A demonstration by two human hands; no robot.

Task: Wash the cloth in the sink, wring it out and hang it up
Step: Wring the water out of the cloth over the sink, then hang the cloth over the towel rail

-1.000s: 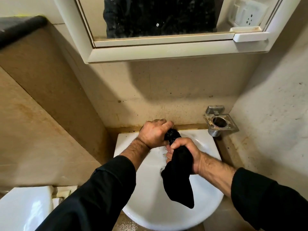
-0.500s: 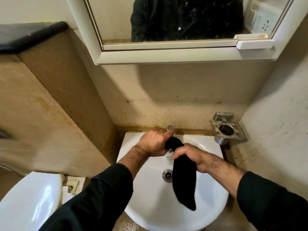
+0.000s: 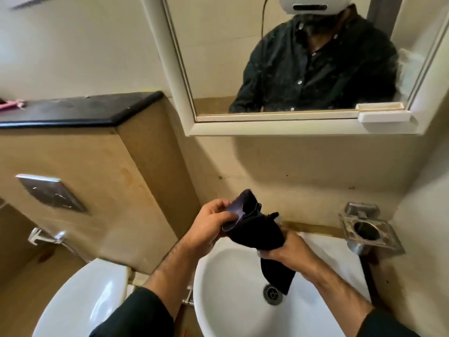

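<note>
Two hands on black cloth [image 3: 255,231], left hand [image 3: 209,224] pinching top, right hand [image 3: 289,249] gripping mid, over sink [image 3: 230,276]

Sink bowl [image 3: 226,283]: open below the held cloth [image 3: 257,232], drain [image 3: 272,292] uncovered. Obstacles: boxed ledge [image 3: 80,110] close left, mirror frame [image 3: 291,128] overhead, metal holder [image 3: 370,233] on right wall, toilet [image 3: 82,300] lower left

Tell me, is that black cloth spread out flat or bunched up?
Bunched up. The cloth is gathered between the left hand and right hand, its loose end dangling above the sink.
</note>
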